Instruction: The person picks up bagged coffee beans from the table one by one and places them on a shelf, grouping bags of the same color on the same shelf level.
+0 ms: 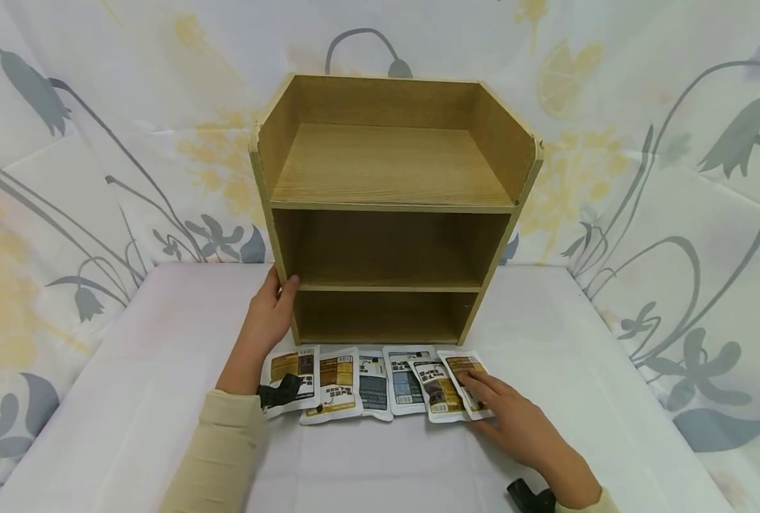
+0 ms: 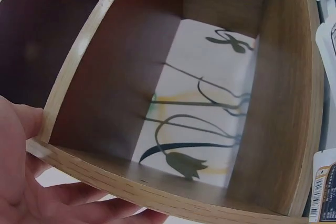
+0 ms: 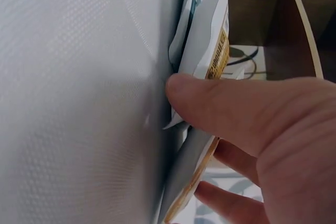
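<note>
A wooden tiered shelf (image 1: 393, 208) stands at the back of the white table. My left hand (image 1: 271, 317) grips its left side panel, thumb at the front edge and fingers outside the panel, as the left wrist view also shows. Several white-edged food pouches lie in a row before the shelf. Blue labels mark the middle ones, including one blue pouch (image 1: 408, 381); others have brown or yellow labels. My right hand (image 1: 515, 420) rests its fingers on the rightmost brown pouch (image 1: 460, 363), which overlaps its brown neighbour (image 1: 440, 392). The thumb is beside the pouch edges in the right wrist view (image 3: 194, 100).
Floral cloth (image 1: 649, 142) hangs behind and at both sides of the table (image 1: 155, 370). The shelf's upper tray (image 1: 389, 164) has raised sides. A black wrist strap piece (image 1: 281, 392) overlaps the leftmost pouch (image 1: 290, 370). Floral cloth shows through the shelf in the left wrist view.
</note>
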